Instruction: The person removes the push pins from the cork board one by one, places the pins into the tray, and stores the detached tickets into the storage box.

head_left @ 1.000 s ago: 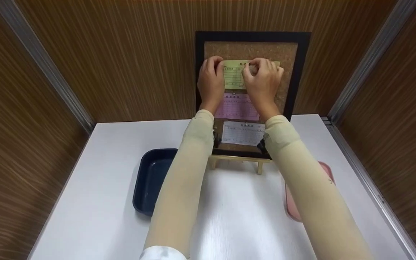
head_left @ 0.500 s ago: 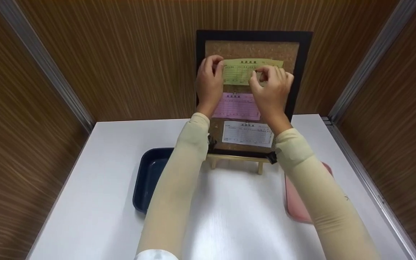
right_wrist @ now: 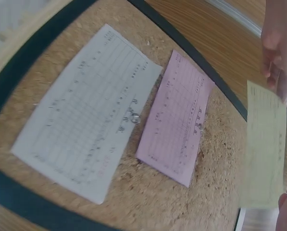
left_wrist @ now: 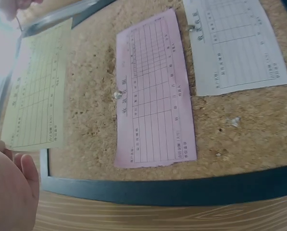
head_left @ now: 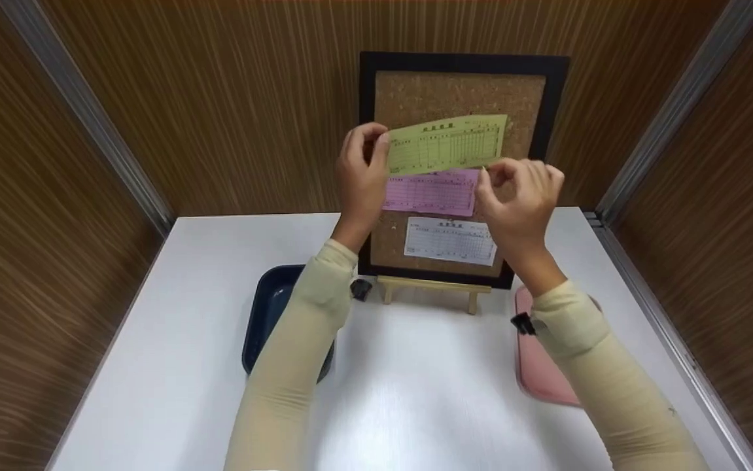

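A yellow-green printed slip [head_left: 445, 145] tilts in front of the corkboard [head_left: 409, 98], its right end higher. My left hand [head_left: 363, 171] pinches its left end between thumb and fingers. Close by the slip's lower right edge, my right hand [head_left: 523, 196] pinches a small pushpin, mostly hidden by the fingertips; its thin needle [left_wrist: 19, 24] shows in the left wrist view. Below, a pink slip [left_wrist: 155, 91] and a white slip [right_wrist: 88, 115] hang on the cork, each fixed by a clear pushpin at its top edge.
The black-framed board leans on a small wooden easel [head_left: 435, 285] against the wood-grain back wall. A dark blue tray [head_left: 265, 307] stands left on the white table, partly behind the left forearm. A pink tray [head_left: 540, 373] lies right, partly under the right forearm.
The yellow-green slip has come off the cork, drawn toward me and tilted by my left hand. My right hand has moved down and right, away from the slip's top edge, with the pushpin.
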The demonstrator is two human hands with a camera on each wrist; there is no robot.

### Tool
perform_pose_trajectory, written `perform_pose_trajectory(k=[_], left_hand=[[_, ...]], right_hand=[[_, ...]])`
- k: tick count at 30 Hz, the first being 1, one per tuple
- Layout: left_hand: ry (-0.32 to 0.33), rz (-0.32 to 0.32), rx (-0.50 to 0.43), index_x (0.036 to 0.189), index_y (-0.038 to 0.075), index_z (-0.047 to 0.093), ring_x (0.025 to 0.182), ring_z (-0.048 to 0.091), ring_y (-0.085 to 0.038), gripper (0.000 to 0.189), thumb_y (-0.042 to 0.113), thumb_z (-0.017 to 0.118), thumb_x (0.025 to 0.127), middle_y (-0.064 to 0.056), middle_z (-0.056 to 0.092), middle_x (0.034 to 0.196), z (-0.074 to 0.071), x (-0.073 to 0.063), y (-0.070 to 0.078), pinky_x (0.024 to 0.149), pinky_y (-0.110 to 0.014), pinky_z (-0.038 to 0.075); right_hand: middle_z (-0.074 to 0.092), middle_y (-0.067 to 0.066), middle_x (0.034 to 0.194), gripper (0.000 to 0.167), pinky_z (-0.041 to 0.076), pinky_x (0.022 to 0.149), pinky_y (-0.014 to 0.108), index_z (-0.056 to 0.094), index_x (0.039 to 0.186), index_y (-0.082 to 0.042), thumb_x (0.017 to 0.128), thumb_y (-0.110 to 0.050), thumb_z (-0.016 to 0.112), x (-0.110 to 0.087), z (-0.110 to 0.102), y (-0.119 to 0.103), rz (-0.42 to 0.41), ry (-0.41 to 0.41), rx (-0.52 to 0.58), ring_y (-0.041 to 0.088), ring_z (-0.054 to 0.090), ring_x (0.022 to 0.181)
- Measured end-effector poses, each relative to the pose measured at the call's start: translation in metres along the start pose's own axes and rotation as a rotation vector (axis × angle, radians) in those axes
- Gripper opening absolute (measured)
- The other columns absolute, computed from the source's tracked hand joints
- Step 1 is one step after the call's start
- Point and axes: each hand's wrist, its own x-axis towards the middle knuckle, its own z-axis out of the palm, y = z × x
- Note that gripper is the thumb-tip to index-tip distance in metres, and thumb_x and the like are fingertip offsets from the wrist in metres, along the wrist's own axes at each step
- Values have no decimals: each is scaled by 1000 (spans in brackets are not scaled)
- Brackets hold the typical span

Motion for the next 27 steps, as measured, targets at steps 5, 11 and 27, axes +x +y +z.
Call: perform_pose_trajectory(k=[5,11,27], left_hand=[[-17,-30,-33,117,3,61,93,55,-13,22,21,53,105,-5,59,109,-13,-21,-3,79,-27,48],[20,-89,34,116,7,63,87,56,-15,21,23,57,104,-4,62,103,-39,-52,-9,72,-28,48],[89,-228,11,115,0,65,86,55,-28,23,19,62,101,-7,64,110,-96,-124,-37,70,-27,46]], right_hand=[[65,12,74,12,28,92,36,70,83,0,84,-11,74,-20,-23,11,21,23,-3,28,55,76],[66,15,77,11,28,91,37,70,86,1,85,-9,74,-45,-48,25,73,8,-41,30,56,78],[65,20,76,13,25,89,31,69,86,5,85,-8,72,-102,-95,63,154,9,-93,31,54,76]])
